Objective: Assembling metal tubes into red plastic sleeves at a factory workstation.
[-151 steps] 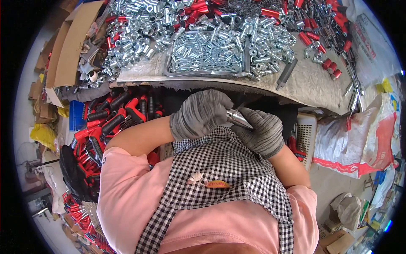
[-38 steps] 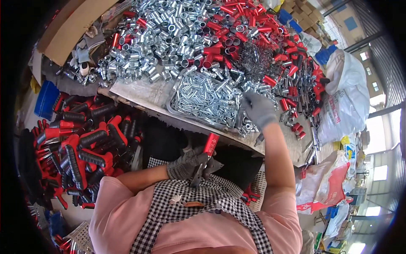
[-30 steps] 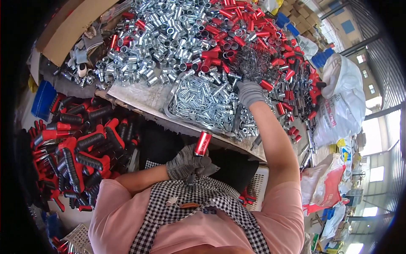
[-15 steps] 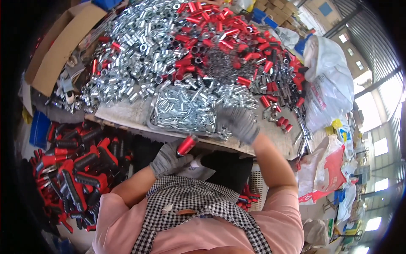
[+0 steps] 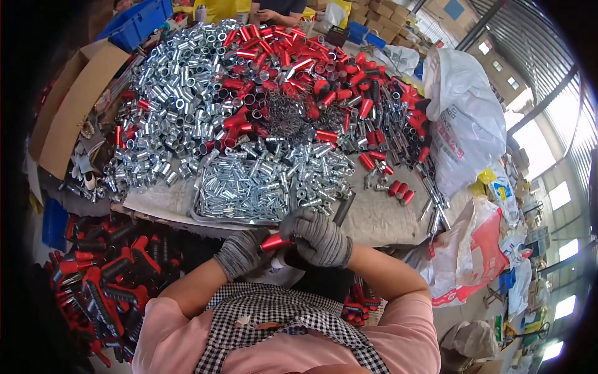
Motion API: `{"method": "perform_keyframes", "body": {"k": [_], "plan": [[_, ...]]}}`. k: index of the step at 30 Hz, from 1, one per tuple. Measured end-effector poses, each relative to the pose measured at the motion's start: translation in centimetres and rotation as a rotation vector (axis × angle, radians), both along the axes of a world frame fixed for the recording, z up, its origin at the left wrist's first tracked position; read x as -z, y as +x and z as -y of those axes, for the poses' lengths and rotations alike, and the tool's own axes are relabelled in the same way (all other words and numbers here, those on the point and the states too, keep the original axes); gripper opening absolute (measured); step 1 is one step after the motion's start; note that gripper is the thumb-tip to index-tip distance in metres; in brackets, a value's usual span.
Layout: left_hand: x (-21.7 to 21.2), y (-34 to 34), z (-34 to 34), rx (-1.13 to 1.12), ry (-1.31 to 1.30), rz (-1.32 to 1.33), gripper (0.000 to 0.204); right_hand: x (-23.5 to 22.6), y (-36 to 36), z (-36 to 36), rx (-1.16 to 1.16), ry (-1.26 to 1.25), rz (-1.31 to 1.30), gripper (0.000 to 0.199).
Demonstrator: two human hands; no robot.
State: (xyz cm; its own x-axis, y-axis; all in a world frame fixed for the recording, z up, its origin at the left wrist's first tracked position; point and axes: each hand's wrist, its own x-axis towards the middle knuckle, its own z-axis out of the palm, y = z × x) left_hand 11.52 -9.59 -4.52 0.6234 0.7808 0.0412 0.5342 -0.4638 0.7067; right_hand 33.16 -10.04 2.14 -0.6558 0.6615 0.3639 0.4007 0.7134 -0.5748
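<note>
My left hand (image 5: 240, 254), in a grey knit glove, grips a red metal tube (image 5: 272, 242) in front of the table's near edge. At the tube's upper end my right hand (image 5: 317, 238), gloved too, has its fingers curled and pressed together; whatever they hold is hidden. Just beyond both hands sits a clear shallow tray (image 5: 212, 219) heaped with small silver pins (image 5: 230, 190). Silver nut-like fittings (image 5: 314, 177) lie against its right side. Farther back are a big pile of silver sleeves (image 5: 168, 106), a tangle of thin springs (image 5: 289, 115) and many red tubes (image 5: 302, 65).
Red and black handled tools (image 5: 106, 287) are heaped low on the left. A cardboard box (image 5: 81, 112) and a blue crate (image 5: 137, 25) stand at the far left. White sacks (image 5: 467, 118) flank the table's right. Another person (image 5: 277, 14) is across the table.
My right hand has come back from the parts beside the tray to the red tube's end. The view has shifted, showing more of the far side.
</note>
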Motion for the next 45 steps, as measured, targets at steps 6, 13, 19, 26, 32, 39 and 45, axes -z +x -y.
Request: {"method": "perform_keyframes", "body": {"k": [6, 13, 19, 26, 32, 39, 45], "plan": [[0.5, -0.4, -2.0, 0.034, 0.052, 0.006, 0.040, -1.3, -0.1, -3.4, 0.010, -0.291, 0.185, 0.031], [0.4, -1.4, -4.1, 0.016, -0.108, 0.050, 0.045, -1.2, -1.2, -5.1, 0.051, 0.152, 0.168, 0.060], [1.5, -2.1, -4.3, -0.046, -0.125, 0.104, 0.046, -6.6, 3.8, -17.2, 0.683, -0.133, -0.076, 0.047], [1.5, -2.3, -4.3, -0.022, -0.112, 0.115, 0.047, -7.7, 4.6, -32.4, 0.799, -0.006, 0.952, 0.057], [1.9, -2.5, -4.1, -0.052, -0.173, 0.116, 0.048, -10.6, 3.8, -33.8, 0.788, 0.065, 1.046, 0.049], [0.9, -2.5, -4.0, -0.059, -0.112, 0.210, 0.048, -12.4, 16.3, -27.7, 0.507, -0.568, -0.544, 0.016], [2.2, -3.0, -3.4, -0.056, -0.115, 0.313, 0.041, -3.4, 13.1, -10.8, 0.183, -0.639, -0.645, 0.060]]}}
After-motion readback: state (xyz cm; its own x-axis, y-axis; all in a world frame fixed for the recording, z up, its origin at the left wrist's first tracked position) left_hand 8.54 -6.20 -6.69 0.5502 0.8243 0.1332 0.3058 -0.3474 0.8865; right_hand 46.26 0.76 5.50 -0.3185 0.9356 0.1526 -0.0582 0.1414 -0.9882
